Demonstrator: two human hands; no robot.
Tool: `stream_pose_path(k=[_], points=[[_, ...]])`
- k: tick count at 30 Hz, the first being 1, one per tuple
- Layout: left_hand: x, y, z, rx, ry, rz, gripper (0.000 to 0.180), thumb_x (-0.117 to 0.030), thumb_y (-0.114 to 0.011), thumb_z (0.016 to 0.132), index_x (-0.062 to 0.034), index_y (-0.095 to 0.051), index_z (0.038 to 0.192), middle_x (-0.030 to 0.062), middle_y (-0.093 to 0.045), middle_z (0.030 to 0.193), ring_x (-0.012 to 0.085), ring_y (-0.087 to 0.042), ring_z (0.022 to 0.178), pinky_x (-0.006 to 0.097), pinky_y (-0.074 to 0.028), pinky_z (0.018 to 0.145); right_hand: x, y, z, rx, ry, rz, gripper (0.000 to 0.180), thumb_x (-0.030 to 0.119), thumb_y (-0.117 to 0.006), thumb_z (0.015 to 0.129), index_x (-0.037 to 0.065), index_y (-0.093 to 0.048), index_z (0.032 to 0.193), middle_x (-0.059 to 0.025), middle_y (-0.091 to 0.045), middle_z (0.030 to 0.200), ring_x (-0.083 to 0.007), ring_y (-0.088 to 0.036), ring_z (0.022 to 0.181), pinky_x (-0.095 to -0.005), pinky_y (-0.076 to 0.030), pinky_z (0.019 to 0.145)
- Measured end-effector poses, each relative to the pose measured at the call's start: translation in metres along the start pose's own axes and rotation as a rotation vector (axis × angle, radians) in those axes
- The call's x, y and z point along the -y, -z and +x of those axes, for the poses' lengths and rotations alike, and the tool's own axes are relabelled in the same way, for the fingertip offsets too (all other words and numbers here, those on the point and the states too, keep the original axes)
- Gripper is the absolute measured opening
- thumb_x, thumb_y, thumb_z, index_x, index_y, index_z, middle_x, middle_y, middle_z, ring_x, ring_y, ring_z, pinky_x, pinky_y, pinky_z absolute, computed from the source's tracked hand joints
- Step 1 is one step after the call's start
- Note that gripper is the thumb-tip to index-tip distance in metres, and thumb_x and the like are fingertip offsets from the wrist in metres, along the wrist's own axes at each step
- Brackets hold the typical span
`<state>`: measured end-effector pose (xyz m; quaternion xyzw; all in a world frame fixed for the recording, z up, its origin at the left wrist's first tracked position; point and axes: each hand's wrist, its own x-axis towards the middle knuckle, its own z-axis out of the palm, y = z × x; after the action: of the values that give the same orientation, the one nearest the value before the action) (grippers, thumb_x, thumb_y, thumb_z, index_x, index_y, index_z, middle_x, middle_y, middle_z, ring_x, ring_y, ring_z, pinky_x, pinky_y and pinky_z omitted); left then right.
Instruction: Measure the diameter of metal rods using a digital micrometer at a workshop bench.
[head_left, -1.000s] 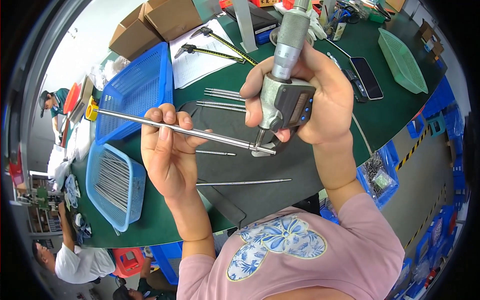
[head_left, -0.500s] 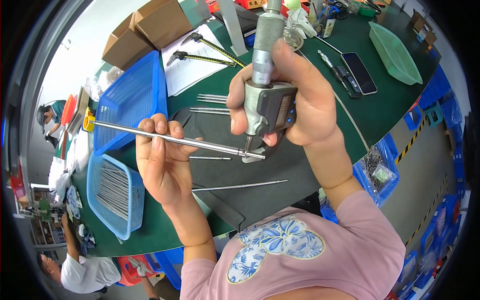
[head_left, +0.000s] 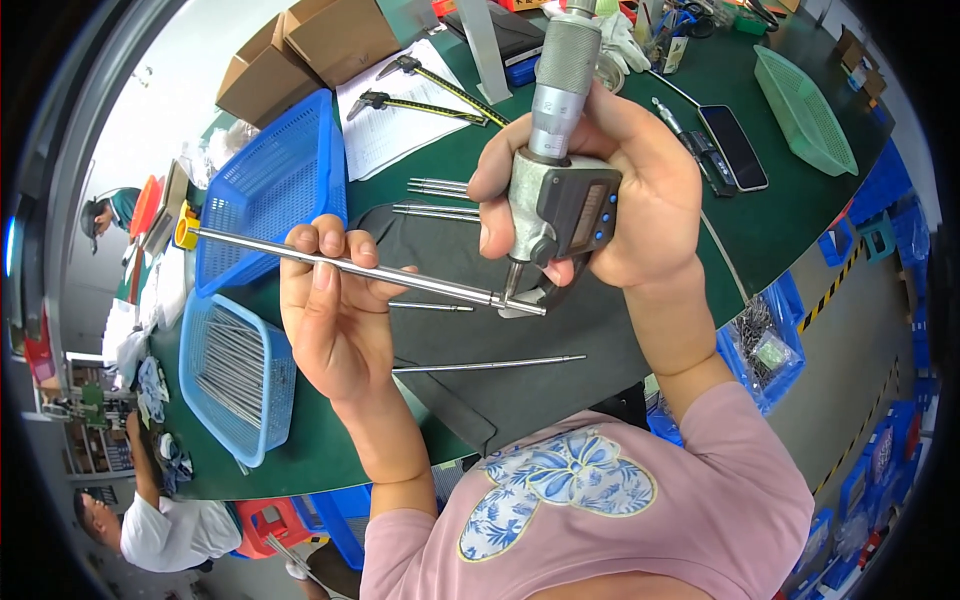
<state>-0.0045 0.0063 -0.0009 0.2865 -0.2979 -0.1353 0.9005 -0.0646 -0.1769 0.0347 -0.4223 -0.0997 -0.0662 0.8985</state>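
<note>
While our left hand (head_left: pixel 335 320) pinches the long steel rod (head_left: pixel 350 267) between thumb and fingertips, its far end sits in the measuring gap of the digital micrometer (head_left: pixel 555 190), just right of that pinch. Our right hand (head_left: pixel 625 200) wraps tight round the micrometer frame, thimble pointing up and away, wrist bent inward. Both forearms rise from below, hands lifted above the dark mat (head_left: pixel 520 350). Under the grip lie two loose rods (head_left: pixel 490 365); left of it, the blue baskets (head_left: pixel 235 375) crowd the green table (head_left: pixel 790 210) edge.
</note>
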Motion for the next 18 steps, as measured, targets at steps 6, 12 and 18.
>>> stream_pose_path(k=[6, 12, 18], points=[[0.0009, -0.0004, -0.0004, -0.002, -0.001, 0.0, 0.017, 0.0, -0.038, 0.082, -0.0007, -0.033, 0.098, 0.0103, -0.035, 0.091, 0.0202, -0.046, 0.084, 0.045, -0.052, 0.071, -0.0001, 0.0029, -0.002, 0.117, 0.036, -0.053, 0.051, 0.038, -0.027, 0.087, -0.006, -0.055, 0.082, -0.0176, -0.059, 0.066, -0.0131, -0.05, 0.037, -0.0184, -0.04, 0.034], [0.0021, -0.0015, -0.0008, -0.003, -0.005, 0.004, 0.018, 0.0, -0.038, 0.082, 0.0002, -0.033, 0.099, 0.0105, -0.035, 0.091, 0.0201, -0.046, 0.084, 0.045, -0.052, 0.071, -0.0017, 0.0043, -0.0012, 0.136, 0.058, 0.009, 0.05, 0.04, -0.032, 0.086, -0.005, -0.055, 0.081, -0.0157, -0.058, 0.063, -0.0112, -0.048, 0.035, -0.0176, -0.039, 0.034], [0.0006, 0.0009, -0.0004, -0.008, 0.0, -0.004, 0.02, 0.0, -0.038, 0.081, 0.0, -0.033, 0.101, 0.0102, -0.035, 0.092, 0.0193, -0.045, 0.084, 0.045, -0.052, 0.071, -0.0029, 0.0027, 0.0, 0.126, 0.021, 0.008, 0.053, 0.04, -0.027, 0.087, -0.005, -0.055, 0.081, -0.0157, -0.058, 0.063, -0.0117, -0.049, 0.037, -0.0179, -0.039, 0.035]])
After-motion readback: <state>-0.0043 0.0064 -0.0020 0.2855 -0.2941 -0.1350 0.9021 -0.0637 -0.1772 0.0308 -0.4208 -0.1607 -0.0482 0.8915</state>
